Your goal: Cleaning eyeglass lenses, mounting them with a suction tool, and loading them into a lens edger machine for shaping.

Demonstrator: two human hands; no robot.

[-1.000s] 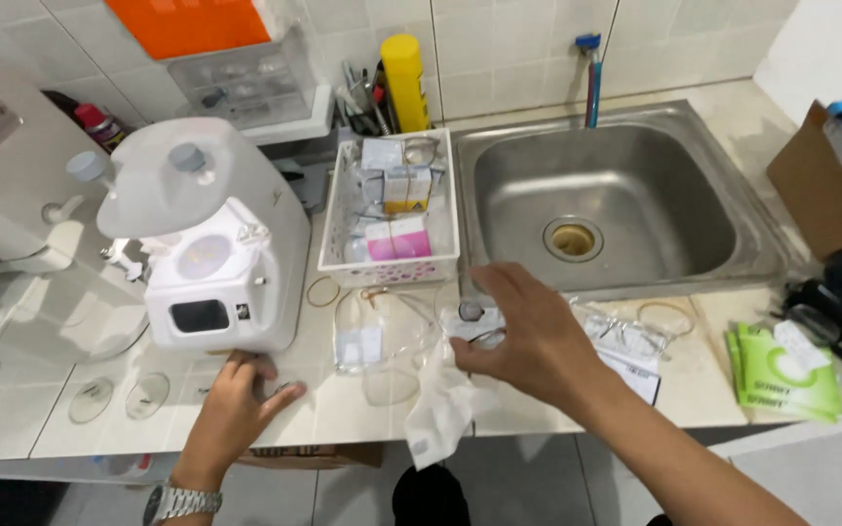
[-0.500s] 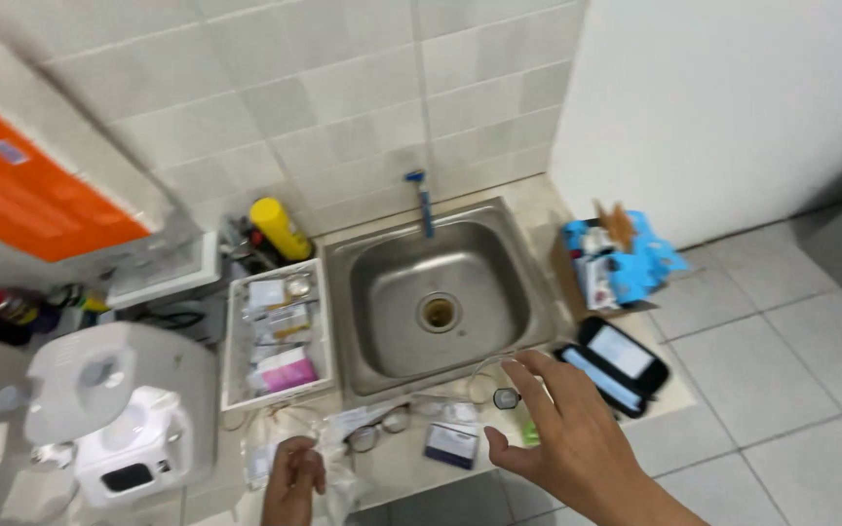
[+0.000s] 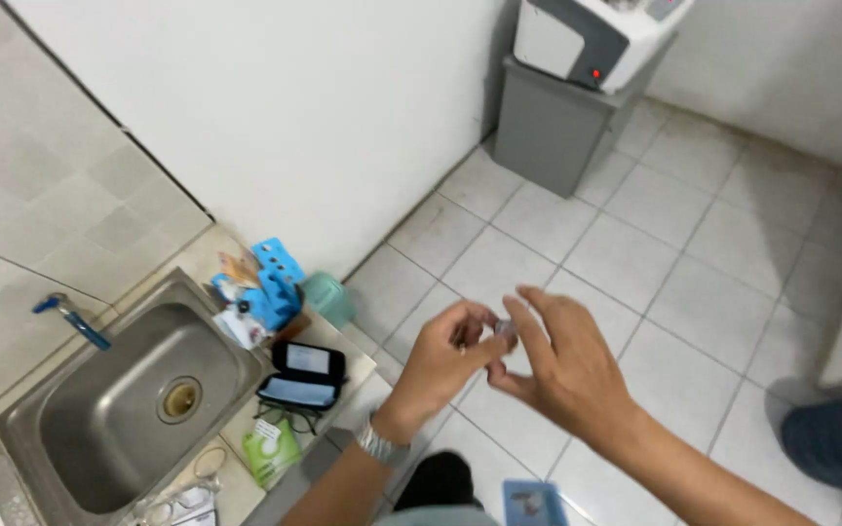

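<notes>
Left hand (image 3: pixel 445 356): raised over the floor, fingers curled in, thumb and forefinger pinched on a small greyish object (image 3: pixel 505 329); silver wristwatch (image 3: pixel 380 446) on the wrist.
Right hand (image 3: pixel 562 365): fingers spread and half open, forefinger tip touching the same small object from the right; no full grasp visible.
Small object: held in mid-air between both hands, over the white tiled floor (image 3: pixel 694 282), well right of the bench (image 3: pixel 343 365); too small and blurred to tell its kind.
Bench, left: steel sink (image 3: pixel 124 409) with blue tap (image 3: pixel 72 319); on the right end a blue holder (image 3: pixel 270 282), an open black case (image 3: pixel 302 375), spectacles (image 3: pixel 289 421) and a green packet (image 3: pixel 270 450).
Far right: grey cabinet (image 3: pixel 550 122) carrying a white machine (image 3: pixel 592 34).
Near right edge: another person's blue-trousered leg (image 3: pixel 835 443).
Risk, likely: object slipping out during the hand-to-hand contact, since only fingertips hold it and nothing lies underneath but hard tile; a drop could chip it or send it rolling away.
Risk, lesser: blur suggests a quick turn; a bump against the nearby person could jolt the pinch.
</notes>
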